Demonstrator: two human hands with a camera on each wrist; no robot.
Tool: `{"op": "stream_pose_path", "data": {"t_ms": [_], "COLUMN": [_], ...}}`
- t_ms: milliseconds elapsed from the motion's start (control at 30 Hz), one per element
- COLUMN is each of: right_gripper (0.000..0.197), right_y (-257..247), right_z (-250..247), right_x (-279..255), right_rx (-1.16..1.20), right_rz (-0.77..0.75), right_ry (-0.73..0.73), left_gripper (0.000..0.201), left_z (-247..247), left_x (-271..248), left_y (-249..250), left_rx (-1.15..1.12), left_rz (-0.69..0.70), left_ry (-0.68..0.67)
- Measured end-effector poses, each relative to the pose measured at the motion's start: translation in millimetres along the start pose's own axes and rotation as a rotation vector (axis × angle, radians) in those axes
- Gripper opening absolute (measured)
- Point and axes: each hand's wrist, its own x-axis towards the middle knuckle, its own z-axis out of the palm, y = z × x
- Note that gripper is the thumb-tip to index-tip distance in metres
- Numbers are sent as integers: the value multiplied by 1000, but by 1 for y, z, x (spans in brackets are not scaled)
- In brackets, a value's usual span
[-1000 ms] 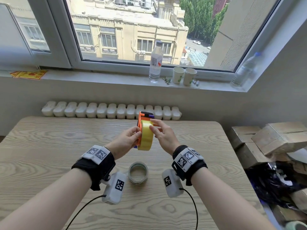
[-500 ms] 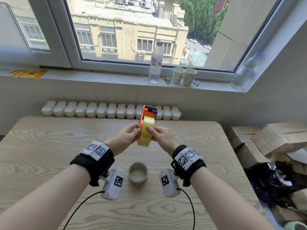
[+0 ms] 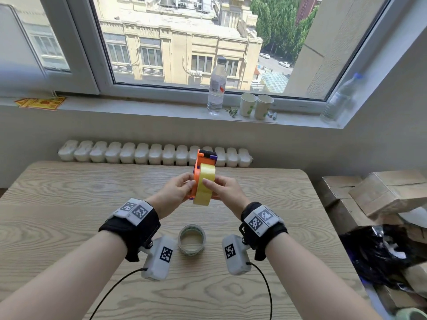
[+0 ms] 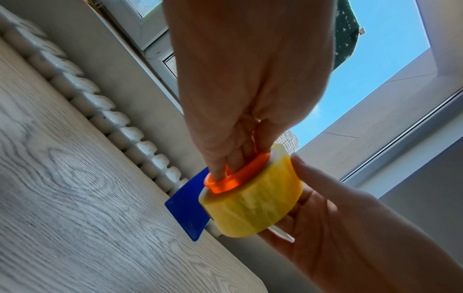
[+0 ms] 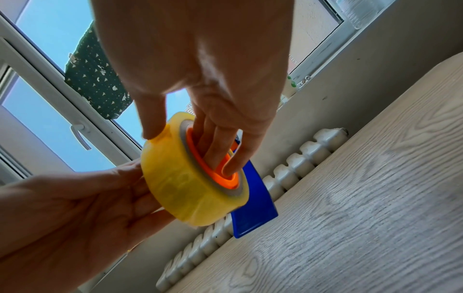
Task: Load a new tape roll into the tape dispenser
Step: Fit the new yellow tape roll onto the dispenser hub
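Note:
I hold an orange tape dispenser (image 3: pixel 198 167) upright above the wooden table (image 3: pixel 69 204). A yellow tape roll (image 3: pixel 203 197) sits around its orange hub (image 4: pixel 235 174). My left hand (image 3: pixel 188 184) grips the dispenser from the left, with fingertips inside the hub ring. My right hand (image 3: pixel 208 183) holds the roll from the right: in the right wrist view its thumb lies on the roll (image 5: pixel 180 188) and its fingers reach into the hub (image 5: pixel 213 178). A blue flap (image 4: pixel 188 206) sticks out behind the roll.
An empty tape core (image 3: pixel 191 239) stands on the table between my wrists. Cardboard boxes (image 3: pixel 381 192) and a black bag (image 3: pixel 374 255) crowd the table's right side. Behind the table are a white radiator (image 3: pixel 138 155) and a sill with a bottle (image 3: pixel 217 86) and cups (image 3: pixel 255 106).
Both hands lifted the dispenser and roll slightly up and away. My right fingers moved from the top of the roll down onto its side and hub.

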Motion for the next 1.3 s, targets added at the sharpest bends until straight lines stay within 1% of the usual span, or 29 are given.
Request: {"op": "stream_pose_path", "data": {"t_ms": [67,167,200,267,333,400,500,600,733,800,1000,1100,1133,1233,1300], "right_gripper": [41,44,43,37,32,33,33,37,54,58,52,36,35,33,34], "right_y": [-2,-6,-6,-3,-2,-1,-3,-4,-5,-4,-7,-7,-7,-6,-7], "right_z": [2,3,1,-1,-2,-2,0,2,3,3,2,-1,-2,-2,-1], "right_x": [0,1,1,0,-4,-4,-5,-4,1,3,1,-2,-3,-3,-3], "right_rx": [37,28,36,87,101,83,40,-7,-6,-6,-4,12,9,-7,7], "right_rz": [27,75,85,87,58,29,10,15,63,70,62,41,31,17,26], "right_ry": [46,97,83,12,-46,-52,-13,43,93,113,88,-1,-17,4,24], "left_gripper": [30,30,29,29,30,31,31,31,31,30,32,33,33,33,32], "left_z": [3,7,7,7,5,3,3,5,9,10,10,7,6,4,5], "left_x": [0,0,-1,0,1,1,0,-2,-2,-1,1,3,3,5,5], "left_y": [-2,-5,-6,-7,-6,-5,-5,-4,-5,-6,-6,-5,-5,-7,-6], "left_rx": [7,22,20,3,-14,-26,-31,-28,4,5,-35,-80,-86,-87,-48], "left_rz": [-12,-24,-25,-21,-16,-17,-16,-3,-8,-15,-5,-6,-6,2,9], "left_ry": [-3,8,18,37,52,61,56,36,21,30,33,30,27,26,29]}}
